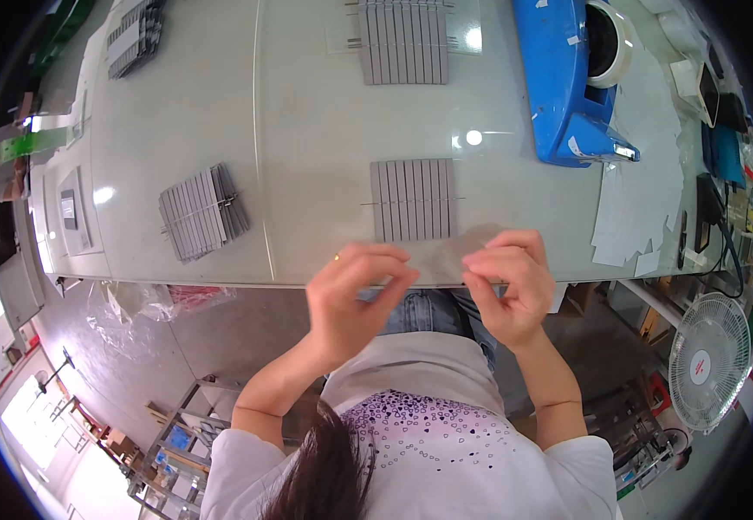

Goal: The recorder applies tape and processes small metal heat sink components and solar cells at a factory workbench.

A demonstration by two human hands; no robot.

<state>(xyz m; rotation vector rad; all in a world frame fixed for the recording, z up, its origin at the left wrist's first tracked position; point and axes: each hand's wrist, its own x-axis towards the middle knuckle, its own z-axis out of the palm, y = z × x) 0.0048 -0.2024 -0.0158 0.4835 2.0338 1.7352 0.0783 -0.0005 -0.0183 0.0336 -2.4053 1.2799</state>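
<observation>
My left hand and my right hand are raised over the table's front edge, fingertips turned toward each other with a gap between them. Thumb and fingers are pinched together on each. Whatever they hold, if anything, is too thin or clear to make out. Just beyond them lies a square block of grey strips, set side by side with a thin rod across it. Farther away is a similar grey strip block with several thin rods. To the left sits a fanned stack of grey strips.
A blue tape dispenser with a white-rimmed roll stands at the far right, beside torn white sheets. Another grey strip stack lies far left. A fan stands right of the table, a metal rack lower left.
</observation>
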